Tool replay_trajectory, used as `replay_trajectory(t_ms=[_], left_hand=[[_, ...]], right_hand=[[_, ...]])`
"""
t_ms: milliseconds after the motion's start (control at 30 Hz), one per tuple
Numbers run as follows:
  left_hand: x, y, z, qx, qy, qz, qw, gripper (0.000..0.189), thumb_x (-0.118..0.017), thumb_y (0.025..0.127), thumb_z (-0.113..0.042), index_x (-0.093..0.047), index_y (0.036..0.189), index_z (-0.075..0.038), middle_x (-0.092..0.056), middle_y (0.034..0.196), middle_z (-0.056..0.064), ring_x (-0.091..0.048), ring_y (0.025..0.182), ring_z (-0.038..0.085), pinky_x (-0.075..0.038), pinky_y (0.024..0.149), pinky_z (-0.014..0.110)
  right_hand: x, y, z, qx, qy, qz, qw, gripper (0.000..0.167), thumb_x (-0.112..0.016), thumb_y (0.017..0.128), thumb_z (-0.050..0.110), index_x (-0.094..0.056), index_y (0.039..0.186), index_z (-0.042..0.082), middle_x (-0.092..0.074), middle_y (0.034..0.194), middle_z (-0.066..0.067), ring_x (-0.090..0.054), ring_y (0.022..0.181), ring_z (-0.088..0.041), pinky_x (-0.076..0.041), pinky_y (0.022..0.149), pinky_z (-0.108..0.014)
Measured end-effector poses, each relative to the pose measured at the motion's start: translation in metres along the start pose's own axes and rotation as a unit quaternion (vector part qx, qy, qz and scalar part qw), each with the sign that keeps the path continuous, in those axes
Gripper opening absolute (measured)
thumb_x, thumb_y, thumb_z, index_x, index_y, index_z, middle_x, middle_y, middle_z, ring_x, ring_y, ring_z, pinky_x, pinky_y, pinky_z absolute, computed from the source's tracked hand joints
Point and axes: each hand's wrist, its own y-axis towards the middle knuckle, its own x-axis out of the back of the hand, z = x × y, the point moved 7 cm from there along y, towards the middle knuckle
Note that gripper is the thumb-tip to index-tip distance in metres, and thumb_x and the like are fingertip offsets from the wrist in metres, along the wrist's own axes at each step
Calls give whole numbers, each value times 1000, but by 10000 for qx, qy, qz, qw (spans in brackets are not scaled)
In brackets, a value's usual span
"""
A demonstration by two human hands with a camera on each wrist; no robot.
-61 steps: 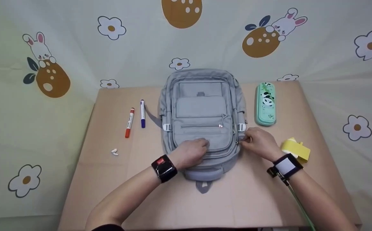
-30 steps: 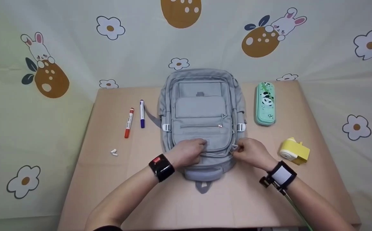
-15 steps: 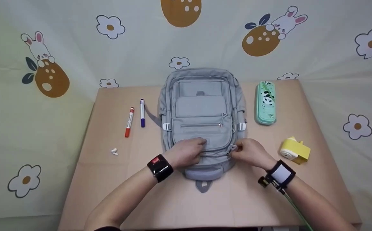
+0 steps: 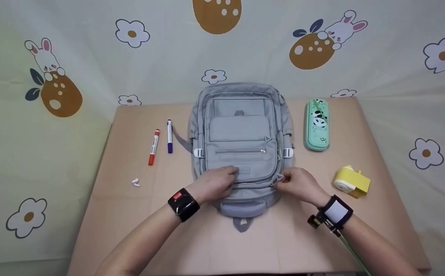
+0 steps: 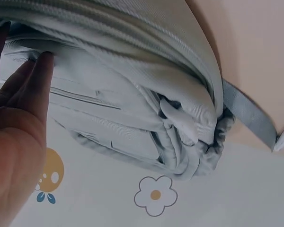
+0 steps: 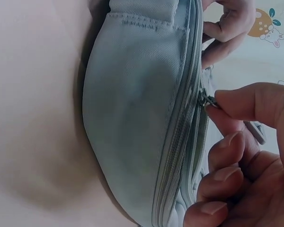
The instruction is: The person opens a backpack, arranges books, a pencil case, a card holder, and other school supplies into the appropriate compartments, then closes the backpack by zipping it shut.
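Rabbit-print backdrop [image 4: 253, 50]; tan tabletop [image 4: 199, 245]

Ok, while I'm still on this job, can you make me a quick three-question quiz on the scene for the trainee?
1. Which part of the gray backpack does the right hand pinch?
2. True or false: in the head view, the green panda pencil case lies to the right of the backpack.
3. Which lies nearer the backpack?
A. The red-capped marker
B. The blue-capped marker

Key:
1. A zipper pull, seen between thumb and finger in the right wrist view.
2. True.
3. B.
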Motion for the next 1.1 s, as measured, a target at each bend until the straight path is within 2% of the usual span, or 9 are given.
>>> replay_trajectory(t_ms=[233,600,800,1100], left_hand=[[-3,-1,1,10,-31,-115,9999,5,-65,87,-10,-68,89,-7,-64,127,9,-66,109,22,-57,86,33],[-4,1,2,90,-204,-71,9997,9,-67,86,-9,-69,94,-6,-64,130,11,-66,109,24,-56,91,33],[-5,0,5,190,-267,-50,9995,9,-68,85,-11,-68,93,-7,-63,131,10,-66,108,23,-56,90,33],[-5,2,4,183,-247,-18,9995,6,-69,85,-13,-66,88,-9,-65,129,9,-66,102,21,-57,87,32]], right_hand=[[-2,-2,-1,-119,-102,-85,9998,21,-79,80,22,-64,67,16,-60,65,6,-52,58,-14,-42,51,-29],[-3,-3,0,-111,19,-76,9999,23,-80,80,19,-62,65,15,-57,62,5,-49,54,-13,-40,48,-27],[-10,-1,6,-108,-7,-14,9999,23,-80,79,19,-62,66,15,-58,66,4,-51,56,-14,-42,49,-28],[-23,4,23,177,-137,32,9997,29,-80,79,20,-59,60,16,-54,60,8,-48,52,-10,-37,45,-25]])
